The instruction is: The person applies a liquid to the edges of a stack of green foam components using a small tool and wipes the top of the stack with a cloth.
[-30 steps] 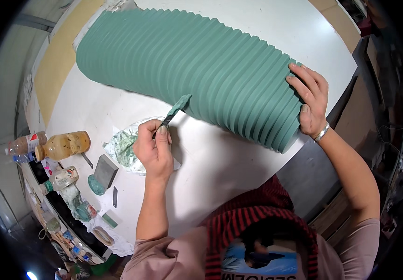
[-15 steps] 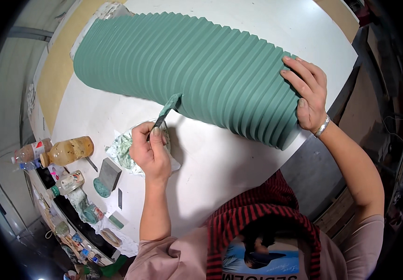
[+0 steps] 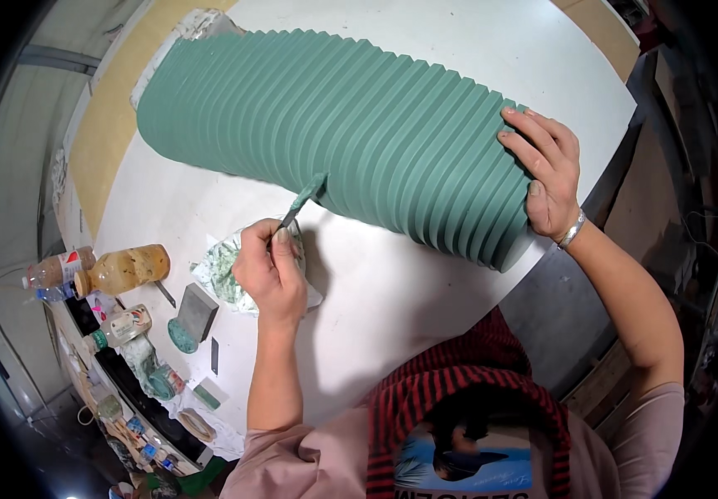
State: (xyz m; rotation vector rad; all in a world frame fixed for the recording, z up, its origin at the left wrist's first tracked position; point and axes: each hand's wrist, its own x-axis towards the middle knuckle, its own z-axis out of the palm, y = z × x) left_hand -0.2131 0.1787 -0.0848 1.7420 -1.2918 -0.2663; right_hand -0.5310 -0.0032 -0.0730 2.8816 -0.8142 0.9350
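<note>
A long green ribbed cylinder [image 3: 351,133] lies on its side across a white round table [image 3: 392,291]. My right hand [image 3: 546,183] rests flat on its near end, fingers spread over the ridges. My left hand [image 3: 269,270] grips a small green-smeared spatula [image 3: 302,202], whose blade touches the lower side of the cylinder. Under that hand lies a crumpled sheet of plastic with green paste [image 3: 226,270].
At the table's left edge stand an amber bottle [image 3: 126,268], a smaller bottle [image 3: 55,270], a jar [image 3: 122,327], a grey block [image 3: 197,312] and a green lid [image 3: 182,337]. A cluttered shelf with pots runs below. A tan board [image 3: 105,125] lies behind the table.
The view has shifted slightly. My left hand has lifted the spatula from near the paste sheet up against the cylinder's side. My right hand stays on the end.
</note>
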